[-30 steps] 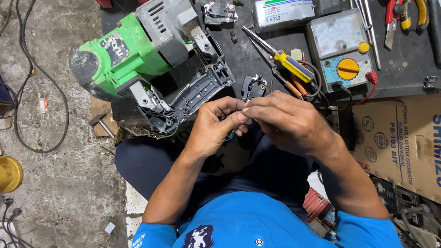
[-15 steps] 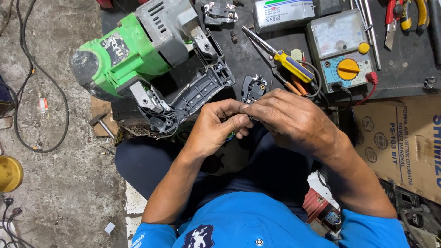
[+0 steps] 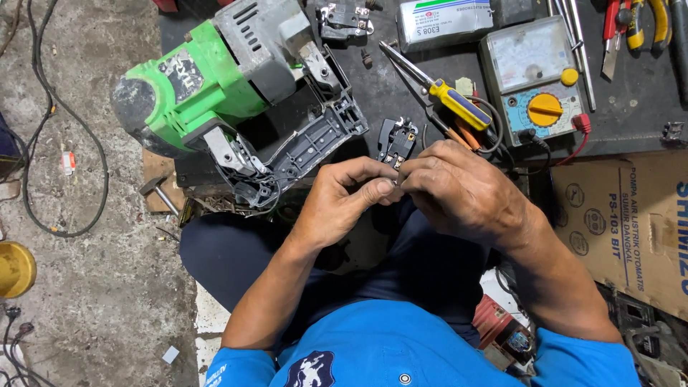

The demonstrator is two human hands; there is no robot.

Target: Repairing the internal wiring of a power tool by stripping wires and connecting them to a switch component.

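My left hand [image 3: 342, 201] and my right hand [image 3: 459, 190] meet fingertip to fingertip over my lap, pinching a small part between them that the fingers hide. Just beyond the fingertips a small black switch part [image 3: 396, 140] lies on the dark work surface [image 3: 387, 86]. To the left lies a green and grey power tool [image 3: 215, 86] with its black handle casing [image 3: 315, 140] opened. A yellow and blue screwdriver [image 3: 459, 104] lies right behind my right hand.
An analog multimeter [image 3: 534, 79] with a yellow dial and red lead sits at the back right, pliers [image 3: 634, 21] beyond it. A cardboard box [image 3: 631, 215] stands at the right. Black cables [image 3: 64, 143] and a yellow lid [image 3: 14, 269] lie on the concrete floor at left.
Both hands stay together in nearly the same spot; the fingers have shifted slightly around the small part. Nothing else has moved.
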